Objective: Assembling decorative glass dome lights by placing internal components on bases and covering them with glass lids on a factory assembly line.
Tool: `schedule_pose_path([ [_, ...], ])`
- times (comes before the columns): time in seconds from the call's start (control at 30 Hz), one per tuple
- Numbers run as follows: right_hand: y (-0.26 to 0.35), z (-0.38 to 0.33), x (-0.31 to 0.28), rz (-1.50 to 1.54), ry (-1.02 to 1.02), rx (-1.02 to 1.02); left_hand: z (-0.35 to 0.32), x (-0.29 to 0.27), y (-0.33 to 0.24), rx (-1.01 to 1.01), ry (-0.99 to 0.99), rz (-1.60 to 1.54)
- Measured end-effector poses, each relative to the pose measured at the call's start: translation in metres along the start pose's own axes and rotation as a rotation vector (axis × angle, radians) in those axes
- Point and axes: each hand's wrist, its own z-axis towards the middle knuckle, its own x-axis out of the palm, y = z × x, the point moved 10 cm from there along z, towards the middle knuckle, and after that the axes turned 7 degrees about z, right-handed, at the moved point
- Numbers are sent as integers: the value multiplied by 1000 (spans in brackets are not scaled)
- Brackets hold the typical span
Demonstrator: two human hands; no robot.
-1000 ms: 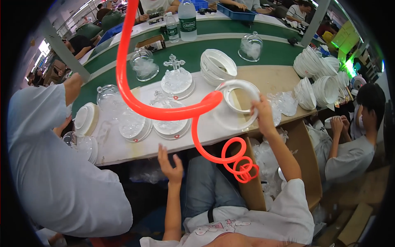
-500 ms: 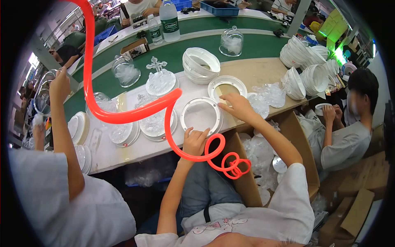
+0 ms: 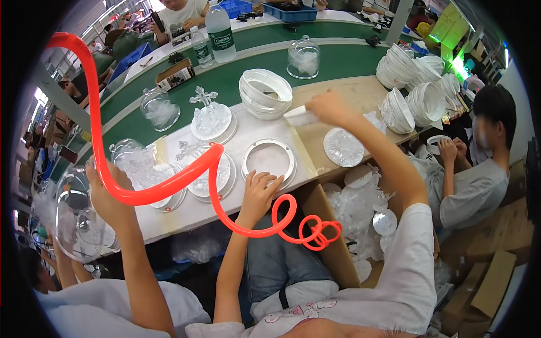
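My left hand (image 3: 260, 194) rests with spread fingers on the near rim of a white plastic ring (image 3: 292, 161), which lies flat on the white tabletop. Farther right, my right hand (image 3: 333, 108) pinches a second white ring (image 3: 300, 116), tilted up and seen nearly edge-on; part of it is behind my fingers. A clear patterned disc (image 3: 344, 147) lies on the tan board below my right forearm. Just beyond my left hand's ring sits a stack of white bowl-shaped rings (image 3: 264, 110).
A red coiled hose (image 3: 141, 194) hangs across the view over my left forearm. Clear domes (image 3: 304, 59) stand on the green belt. At left, a co-worker's hand (image 3: 110, 194) is by a large clear dome (image 3: 70, 219). A carton (image 3: 321, 217) of clear parts stands at my right.
My right hand has moved away from me, raising and tilting the ring that lay flat. My left hand stays at its ring. The co-worker's arm at left has come lower and nearer.
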Motion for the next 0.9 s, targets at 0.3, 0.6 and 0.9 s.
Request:
schedule_pose_path([
  [0.3,-116,26,25,246,-64,104,-4,0,12,-98,-9,-11],
  [0.6,-136,7,107,367,264,190,-11,2,19,-136,73,-181],
  [0.9,-131,-55,49,893,-145,213,-18,0,28,-190,55,-292],
])
